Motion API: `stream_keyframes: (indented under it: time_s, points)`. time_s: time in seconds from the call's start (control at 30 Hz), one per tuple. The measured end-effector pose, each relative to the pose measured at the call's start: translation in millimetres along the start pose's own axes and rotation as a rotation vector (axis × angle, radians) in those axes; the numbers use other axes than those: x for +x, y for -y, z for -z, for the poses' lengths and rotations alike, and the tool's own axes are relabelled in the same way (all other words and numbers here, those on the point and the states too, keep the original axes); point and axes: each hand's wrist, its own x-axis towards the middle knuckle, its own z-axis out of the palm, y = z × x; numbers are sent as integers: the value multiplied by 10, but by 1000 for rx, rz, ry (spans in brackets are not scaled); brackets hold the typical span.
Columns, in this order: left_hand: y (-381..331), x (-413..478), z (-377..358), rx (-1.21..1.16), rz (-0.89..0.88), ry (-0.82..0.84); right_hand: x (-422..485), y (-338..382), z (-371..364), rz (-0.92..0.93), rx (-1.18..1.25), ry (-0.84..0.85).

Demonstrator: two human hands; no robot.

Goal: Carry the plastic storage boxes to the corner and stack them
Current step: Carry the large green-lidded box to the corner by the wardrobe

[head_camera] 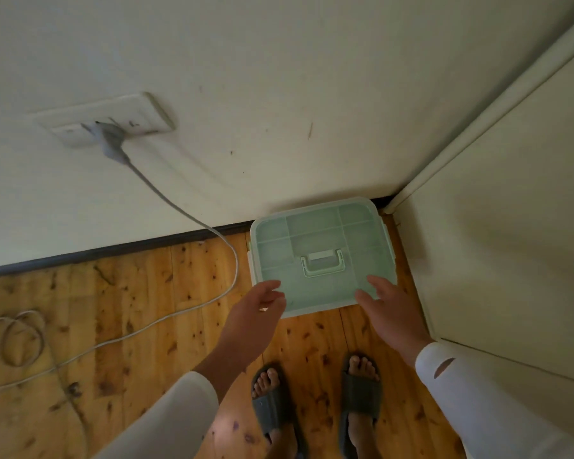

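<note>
Green box (322, 256) sits in the corner on the floor (130, 293); left hand (256, 313) and right hand (391, 309) hover spread, empty. Placing looks finished; next, fetch another box.

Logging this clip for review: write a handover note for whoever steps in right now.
Left hand: open, at the near left edge of the box, gripping nothing.
Right hand: open, at the near right edge, likewise empty.
Box: lid on, handle flat, sitting on the floor in the corner by the wall.
Done: one box placed.
Left: no other boxes in view; fetch them and stack on this one. Mind the cable on the left.
</note>
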Motion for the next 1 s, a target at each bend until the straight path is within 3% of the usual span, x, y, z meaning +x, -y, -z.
stream_keyframes:
  time_s: [0.47, 0.63, 1.0]
  points:
    - [-487, -807, 383, 24, -73, 71, -1260, 326, 238, 94, 126, -63]
    - [-566, -1224, 335, -5, -88, 87, -1699, 215, 425, 180, 50, -78]
    - [-642, -2390, 238, -10, -172, 80, -2809, -201, 668, 178, 121, -142]
